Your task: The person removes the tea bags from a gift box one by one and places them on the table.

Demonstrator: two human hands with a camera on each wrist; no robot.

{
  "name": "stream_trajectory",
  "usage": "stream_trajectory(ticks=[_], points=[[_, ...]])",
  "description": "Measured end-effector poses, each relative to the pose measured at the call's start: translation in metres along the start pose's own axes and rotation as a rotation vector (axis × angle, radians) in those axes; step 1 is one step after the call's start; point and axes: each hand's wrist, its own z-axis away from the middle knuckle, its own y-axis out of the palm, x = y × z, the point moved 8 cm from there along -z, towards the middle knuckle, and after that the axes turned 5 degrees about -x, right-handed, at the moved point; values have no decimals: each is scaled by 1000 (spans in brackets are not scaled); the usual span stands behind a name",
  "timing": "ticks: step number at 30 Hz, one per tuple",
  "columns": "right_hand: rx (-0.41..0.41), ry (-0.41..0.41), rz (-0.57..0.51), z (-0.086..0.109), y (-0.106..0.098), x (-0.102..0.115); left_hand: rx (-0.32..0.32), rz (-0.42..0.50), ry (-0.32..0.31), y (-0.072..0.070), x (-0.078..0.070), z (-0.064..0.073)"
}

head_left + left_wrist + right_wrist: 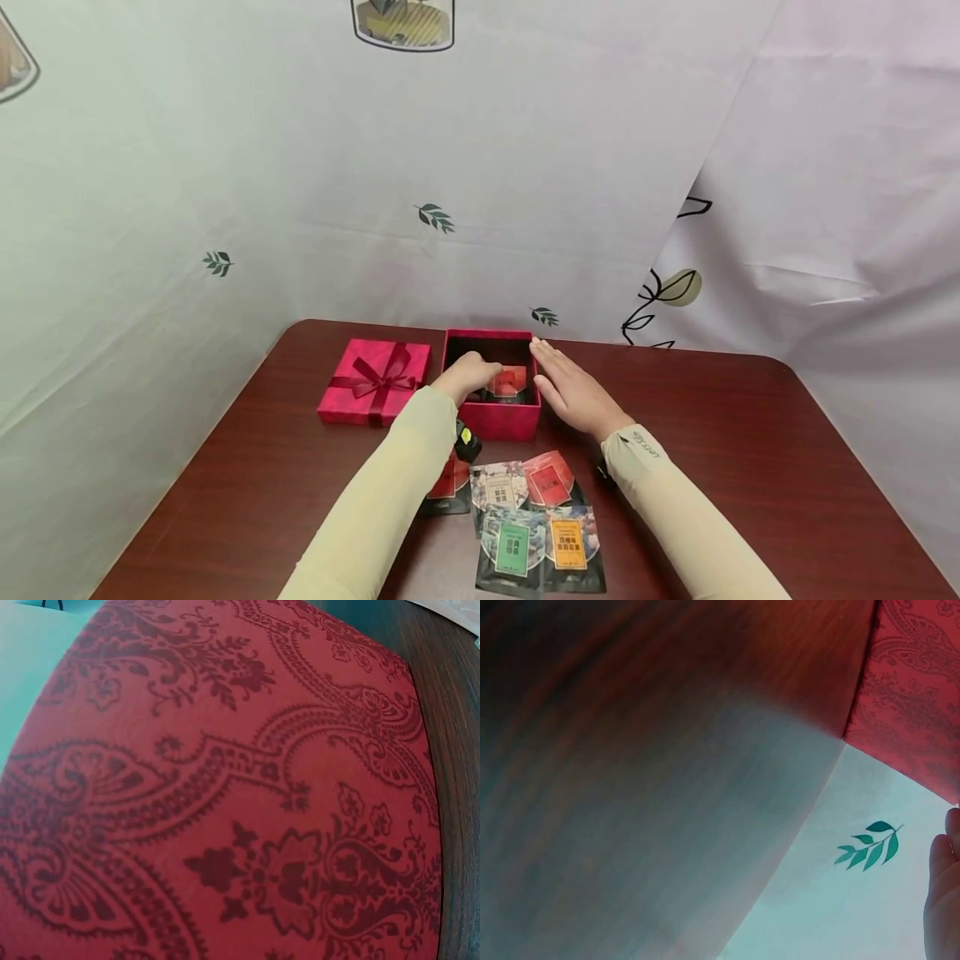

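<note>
In the head view, my left hand [467, 376] reaches over the near left part of an open red patterned gift box [501, 422]. Its thumb side touches or nearly touches a tea packet [507, 385] with a red label inside the box. The other fingers are hidden by the hand, so I cannot tell whether they grip the packet. My right hand [573, 393] lies with straight fingers along the right wall of the box. The left wrist view is filled by the box's patterned side [247, 772]. Fingertips [941, 885] show at the edge of the right wrist view.
A red lid [351, 377] with a dark ribbon bow lies left of the box. Several tea packets lie nearer me, among them a green-labelled one [512, 550], an orange-labelled one [567, 546] and a red-labelled one [550, 483]. A white printed cloth [480, 275] hangs behind the table.
</note>
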Motion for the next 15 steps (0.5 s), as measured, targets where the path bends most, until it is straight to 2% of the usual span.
stream_trajectory(ticks=[4, 9, 15], points=[[1, 7, -5, 0, -1, 0, -6, 44, -4, -1, -1, 2], [8, 11, -2, 0, 0, 0, -47, 99, 0, -6, -3, 4], [2, 4, 0, -1, 0, -1, -90, 81, 37, -11, -6, 0]])
